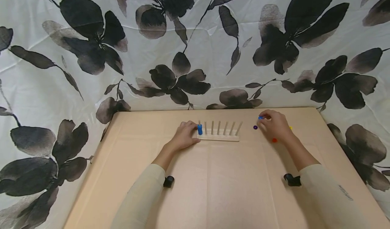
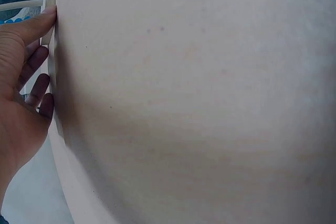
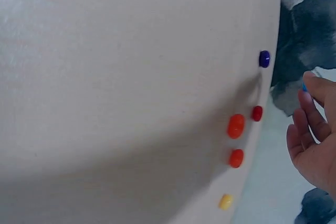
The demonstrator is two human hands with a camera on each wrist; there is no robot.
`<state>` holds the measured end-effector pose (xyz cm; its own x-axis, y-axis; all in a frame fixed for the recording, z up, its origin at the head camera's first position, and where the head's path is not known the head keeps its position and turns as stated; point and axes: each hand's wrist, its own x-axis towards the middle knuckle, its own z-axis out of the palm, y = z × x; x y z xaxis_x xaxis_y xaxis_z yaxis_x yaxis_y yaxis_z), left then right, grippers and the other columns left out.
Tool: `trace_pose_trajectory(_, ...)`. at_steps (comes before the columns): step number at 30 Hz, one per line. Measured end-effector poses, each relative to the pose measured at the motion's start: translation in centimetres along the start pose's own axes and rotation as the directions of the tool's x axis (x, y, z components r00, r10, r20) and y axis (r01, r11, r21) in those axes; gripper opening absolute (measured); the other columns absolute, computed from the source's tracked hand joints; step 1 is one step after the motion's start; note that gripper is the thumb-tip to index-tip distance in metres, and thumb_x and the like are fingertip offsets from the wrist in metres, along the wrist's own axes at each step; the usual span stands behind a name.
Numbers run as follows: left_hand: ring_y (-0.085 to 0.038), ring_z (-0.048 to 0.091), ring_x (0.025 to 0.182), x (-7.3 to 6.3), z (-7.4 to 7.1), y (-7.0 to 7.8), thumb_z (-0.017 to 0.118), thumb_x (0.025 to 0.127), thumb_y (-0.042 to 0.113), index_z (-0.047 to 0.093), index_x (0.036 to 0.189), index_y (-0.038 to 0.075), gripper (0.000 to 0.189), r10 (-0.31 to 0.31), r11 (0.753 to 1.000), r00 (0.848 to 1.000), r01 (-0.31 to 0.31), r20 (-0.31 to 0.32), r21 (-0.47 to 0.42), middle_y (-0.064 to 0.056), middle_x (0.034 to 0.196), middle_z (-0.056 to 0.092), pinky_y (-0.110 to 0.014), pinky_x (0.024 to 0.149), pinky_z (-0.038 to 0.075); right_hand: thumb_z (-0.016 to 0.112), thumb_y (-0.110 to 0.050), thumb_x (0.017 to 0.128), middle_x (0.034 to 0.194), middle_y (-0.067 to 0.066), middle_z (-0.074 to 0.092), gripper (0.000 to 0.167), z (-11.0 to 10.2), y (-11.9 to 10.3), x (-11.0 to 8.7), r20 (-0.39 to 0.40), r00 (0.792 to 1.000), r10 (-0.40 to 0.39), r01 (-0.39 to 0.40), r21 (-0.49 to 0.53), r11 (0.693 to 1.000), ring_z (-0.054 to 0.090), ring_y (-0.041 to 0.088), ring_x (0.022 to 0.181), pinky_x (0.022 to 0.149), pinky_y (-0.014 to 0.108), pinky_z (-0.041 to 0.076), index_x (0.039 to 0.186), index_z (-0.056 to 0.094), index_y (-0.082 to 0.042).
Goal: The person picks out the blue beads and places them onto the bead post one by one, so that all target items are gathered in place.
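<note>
A wooden peg rack with a row of upright pegs stands near the far side of the table. Blue beads are stacked on its leftmost peg; the other pegs are bare. My left hand holds the rack's left end, thumb at the front corner. In the left wrist view that thumb presses against the base. To the right of the rack, my right hand pinches a blue bead between thumb and fingertips, raised above the table. Most of this bead is hidden by the fingers in the right wrist view.
Around the right hand lie loose beads: a dark purple one, an orange-red one and a yellow one. The right wrist view also shows a red bead. Behind the table hangs a floral cloth.
</note>
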<state>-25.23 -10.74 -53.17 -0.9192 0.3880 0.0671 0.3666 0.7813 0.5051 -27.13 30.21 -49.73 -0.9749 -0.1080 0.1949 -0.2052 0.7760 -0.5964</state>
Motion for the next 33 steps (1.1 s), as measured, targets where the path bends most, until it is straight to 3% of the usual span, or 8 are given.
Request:
trace_pose_trajectory(11, -0.032, 0.048, 0.126, 0.1, 0.1, 0.1, 0.084, 0.087, 0.030, 0.062, 0.137, 0.007, 0.059, -0.009, 1.000, 1.000, 0.009, 0.008, 0.004, -0.006, 0.135, 0.061, -0.051, 0.109, 0.039, 0.076, -0.009, 0.093, 0.103, 0.019, 0.075, 0.020, -1.5, -3.0, 0.6, -0.009, 0.988, -0.152, 0.152, -0.026, 0.988, 0.066, 0.038, 0.098, 0.087, 0.054, 0.051, 0.111, 0.074, -0.001)
trace_pose_trajectory(18, -0.033, 0.047, 0.127, 0.5, 0.1, -0.1, 0.084, 0.087, 0.030, 0.063, 0.136, 0.006, 0.059, -0.016, 1.000, 1.000, 0.016, 0.011, 0.007, -0.007, 0.136, 0.061, -0.051, 0.110, 0.039, 0.075, -0.011, 0.095, 0.107, 0.018, 0.073, 0.019, -1.6, -5.9, 0.9, 0.018, 0.979, -0.204, 0.205, -0.026, 0.978, 0.063, 0.035, 0.102, 0.088, 0.053, 0.051, 0.112, 0.075, -0.002)
trace_pose_trajectory(24, -0.033, 0.048, 0.126, 0.4, 0.0, -0.1, 0.085, 0.086, 0.029, 0.063, 0.135, 0.006, 0.058, -0.014, 1.000, 1.000, 0.014, 0.001, -0.003, -0.007, 0.135, 0.062, -0.051, 0.109, 0.039, 0.077, -0.008, 0.092, 0.102, 0.014, 0.074, 0.016, -1.2, -8.4, 1.0, -0.007, 0.957, -0.291, 0.291, -0.017, 0.957, 0.064, 0.032, 0.099, 0.084, 0.048, 0.050, 0.108, 0.076, -0.005)
trace_pose_trajectory(33, -0.033, 0.047, 0.127, 0.2, 0.0, 0.1, 0.084, 0.087, 0.029, 0.063, 0.137, 0.007, 0.059, -0.013, 1.000, 1.000, 0.013, 0.001, -0.004, -0.007, 0.136, 0.062, -0.051, 0.109, 0.039, 0.080, -0.010, 0.089, 0.101, 0.011, 0.075, 0.019, 0.4, -11.3, 0.4, -0.012, 0.941, -0.339, 0.339, -0.009, 0.941, 0.063, 0.030, 0.096, 0.081, 0.043, 0.050, 0.108, 0.077, -0.005)
